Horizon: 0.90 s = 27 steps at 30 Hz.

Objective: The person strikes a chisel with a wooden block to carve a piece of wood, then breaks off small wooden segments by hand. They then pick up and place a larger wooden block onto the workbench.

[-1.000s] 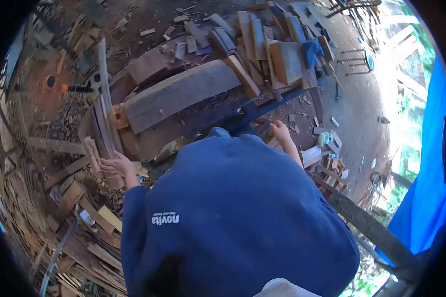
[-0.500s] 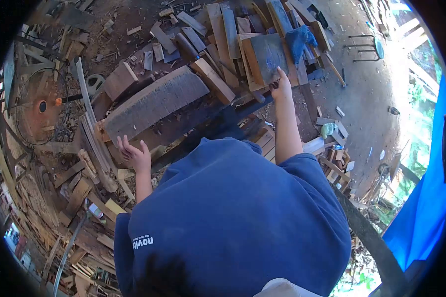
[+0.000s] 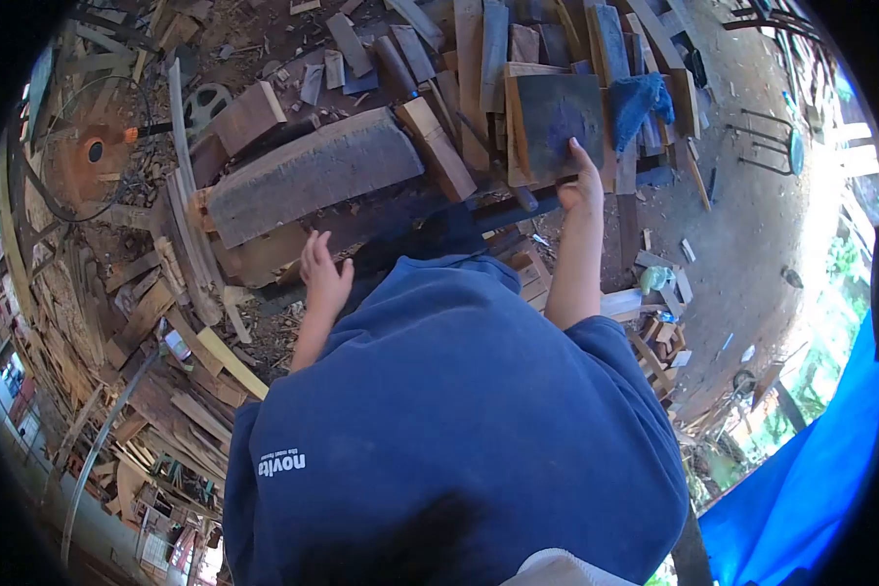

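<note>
A dark flat square board [image 3: 557,117] lies on the wood pile at upper right. My right hand [image 3: 583,184] is at its lower edge, the thumb on its face and the other fingers curled beneath it. My left hand [image 3: 326,273] holds nothing, its fingers apart, just below a long rough wooden block [image 3: 313,176]. Right of that block a brown wooden piece [image 3: 438,151] leans at a slant. A blue cloth [image 3: 640,107] is draped over planks beside the board.
A wire-caged fan [image 3: 96,151] stands at the left. Long thin strips [image 3: 181,195] lie beside the block. An upturned stool [image 3: 794,151] is at the upper right, a green plastic bag [image 3: 654,280] on the ground at right, and blue sheeting [image 3: 791,479] at lower right.
My left hand has moved right, away from the rough block's left end. The view has shifted, and my right hand still has hold of the board's edge.
</note>
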{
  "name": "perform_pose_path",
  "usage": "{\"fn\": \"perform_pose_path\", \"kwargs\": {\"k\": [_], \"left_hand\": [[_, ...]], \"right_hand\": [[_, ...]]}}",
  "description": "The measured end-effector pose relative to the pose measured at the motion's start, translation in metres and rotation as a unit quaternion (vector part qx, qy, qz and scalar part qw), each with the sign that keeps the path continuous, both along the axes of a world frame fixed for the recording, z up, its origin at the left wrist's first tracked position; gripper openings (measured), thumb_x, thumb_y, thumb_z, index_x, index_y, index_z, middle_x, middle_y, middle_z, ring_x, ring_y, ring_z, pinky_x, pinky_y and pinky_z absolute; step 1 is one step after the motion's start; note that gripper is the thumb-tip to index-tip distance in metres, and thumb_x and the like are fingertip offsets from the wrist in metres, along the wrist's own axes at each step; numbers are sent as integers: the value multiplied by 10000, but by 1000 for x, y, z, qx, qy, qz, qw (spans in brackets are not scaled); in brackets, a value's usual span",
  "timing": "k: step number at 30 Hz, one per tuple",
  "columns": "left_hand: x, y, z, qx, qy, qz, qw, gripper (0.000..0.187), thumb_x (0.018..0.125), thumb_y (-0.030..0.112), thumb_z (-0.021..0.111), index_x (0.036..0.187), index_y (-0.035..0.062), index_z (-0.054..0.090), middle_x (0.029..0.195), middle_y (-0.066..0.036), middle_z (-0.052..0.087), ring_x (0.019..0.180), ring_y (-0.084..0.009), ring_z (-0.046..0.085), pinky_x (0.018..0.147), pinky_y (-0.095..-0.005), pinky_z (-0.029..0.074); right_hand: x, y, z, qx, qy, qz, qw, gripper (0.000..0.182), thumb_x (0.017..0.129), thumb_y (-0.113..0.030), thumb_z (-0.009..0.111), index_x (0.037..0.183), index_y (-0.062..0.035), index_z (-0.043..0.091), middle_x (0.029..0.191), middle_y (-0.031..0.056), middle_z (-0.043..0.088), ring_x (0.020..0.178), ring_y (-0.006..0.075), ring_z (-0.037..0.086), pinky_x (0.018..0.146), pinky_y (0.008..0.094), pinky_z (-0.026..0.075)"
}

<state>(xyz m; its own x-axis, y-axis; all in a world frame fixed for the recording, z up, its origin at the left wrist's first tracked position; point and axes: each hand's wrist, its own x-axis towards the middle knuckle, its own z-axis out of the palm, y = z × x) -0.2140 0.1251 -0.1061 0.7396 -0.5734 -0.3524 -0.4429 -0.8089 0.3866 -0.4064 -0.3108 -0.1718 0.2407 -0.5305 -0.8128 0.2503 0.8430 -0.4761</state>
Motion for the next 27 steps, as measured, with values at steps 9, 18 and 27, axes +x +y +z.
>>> {"fn": "perform_pose_path", "kwargs": {"k": [9,18,27], "left_hand": [[-5,4,-8,-9,64,83,994,614,848,173,666,1374,36,379,1366,-218,451,1293,-400,398,1095,-479,315],[17,-53,28,-210,390,178,879,557,925,298,631,1379,60,413,1409,-145,449,1278,-279,463,1017,-415,413],[39,-95,137,-427,448,405,672,631,937,420,626,1387,78,347,1310,-117,507,1176,-249,534,942,-441,478]], "right_hand": [[10,9,43,-51,-102,-78,990,325,821,-192,742,1096,-67,622,1086,63,668,1004,207,635,865,359,515],[55,58,155,-458,67,89,882,500,678,-22,801,1137,-38,603,1063,72,620,960,223,616,863,349,499],[130,202,145,-835,18,304,459,554,665,-104,718,1178,-309,680,1074,70,525,1068,283,537,996,485,420]]}}
